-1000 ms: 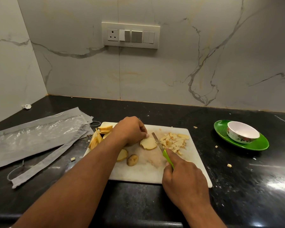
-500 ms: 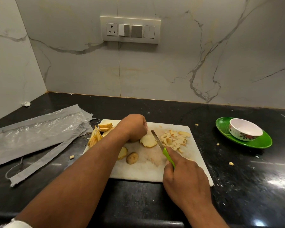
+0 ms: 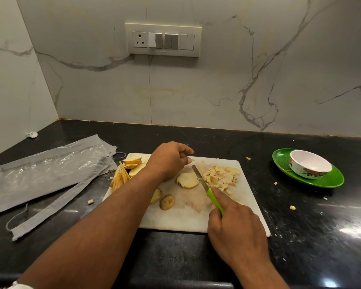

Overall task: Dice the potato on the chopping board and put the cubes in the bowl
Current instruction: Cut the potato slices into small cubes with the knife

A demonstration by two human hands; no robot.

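A white chopping board (image 3: 186,217) lies on the black counter. On it a flat potato slice (image 3: 187,180) rests beside a pile of diced potato (image 3: 221,176). My right hand (image 3: 236,228) grips the green-handled knife (image 3: 214,200), its blade lying between the slice and the pile. My left hand (image 3: 169,159) hovers just behind the slice with fingers loosely curled, off the potato. The white bowl (image 3: 308,166) stands on a green plate (image 3: 321,182) at the right, nothing visible inside it.
Potato strips (image 3: 121,178) and wedges (image 3: 132,161) sit at the board's left edge, two skin-on end pieces (image 3: 166,202) near its middle. A grey plastic bag (image 3: 46,172) covers the counter at left. Stray cubes (image 3: 292,207) dot the counter. The marble wall stands behind.
My left hand has come off the potato slice and drawn back a little, leaving the slice fully exposed. The knife has stayed between slice and pile.
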